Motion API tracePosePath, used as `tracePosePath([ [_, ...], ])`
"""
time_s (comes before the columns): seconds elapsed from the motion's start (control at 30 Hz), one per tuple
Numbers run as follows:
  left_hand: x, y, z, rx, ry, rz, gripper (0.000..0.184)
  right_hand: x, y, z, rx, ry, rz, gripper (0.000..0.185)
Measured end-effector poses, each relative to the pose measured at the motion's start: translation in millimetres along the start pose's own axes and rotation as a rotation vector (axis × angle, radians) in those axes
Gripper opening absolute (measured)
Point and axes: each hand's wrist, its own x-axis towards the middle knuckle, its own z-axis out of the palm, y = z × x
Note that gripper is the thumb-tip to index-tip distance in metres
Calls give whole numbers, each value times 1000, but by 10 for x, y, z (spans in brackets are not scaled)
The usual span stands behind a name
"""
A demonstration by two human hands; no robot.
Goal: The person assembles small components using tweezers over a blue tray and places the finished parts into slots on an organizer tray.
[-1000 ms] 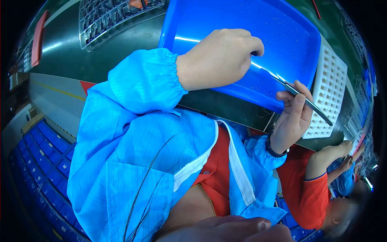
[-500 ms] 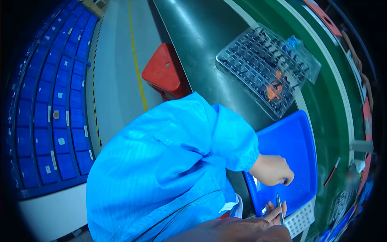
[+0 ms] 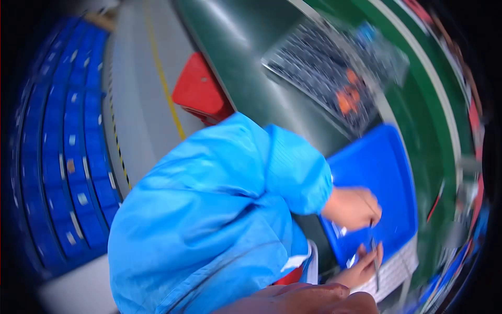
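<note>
Beside the green table (image 3: pixel 251 89), a red stool (image 3: pixel 198 89) is standing; your left hand (image 3: pixel 353 208) is curling closed over the blue tray (image 3: pixel 389 178), its contents, if any, being impossible to tell; your right hand (image 3: pixel 366 266) is pinching a slim tool (image 3: pixel 376 269), blurred, pointing towards your left, near the white tray (image 3: pixel 400 267).

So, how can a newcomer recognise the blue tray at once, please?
Find the dark green table. On it, beneath the right hand, sits the blue tray. Solid blue sets it apart from the clear tray of dark and orange pieces and the white tray.
</note>
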Motion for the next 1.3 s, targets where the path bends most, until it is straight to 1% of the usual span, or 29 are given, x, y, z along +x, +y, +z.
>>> tracePosePath([
  [0.07, -10, 16, -87, -43, -29, -90, 16, 14, 157, -55, 18, -59, -24, 32],
  [0.17, -17, -41, -54, 16, -30, -130, 18, -34, 97, -29, 14, -18, 42, 27],
  [0.23, -13, -37, -50, 52, -79, -131, 18, -31, 118, -67, 52, 2, 42, 24],
  [0.27, -12, -37, -26, 10, -110, -121, 18, -36, 147, -83, 17, 35, 66, 24],
  [0.33, 7, -22, -11, 102, -98, -124, 17, -23, 168, -105, 110, 33, 66, 23],
  [0.47, -7, -33, -18, 144, -96, -96, 14, -13, 159, -119, 131, 26, 65, 23],
  [0.73, -7, -39, -23, 128, -98, -99, 14, 72, 93, 10, 149, 2, 10, 22],
  [1.3, -9, -47, -18, 118, -85, -101, 14, 100, 106, 49, 102, -33, -19, 20],
])
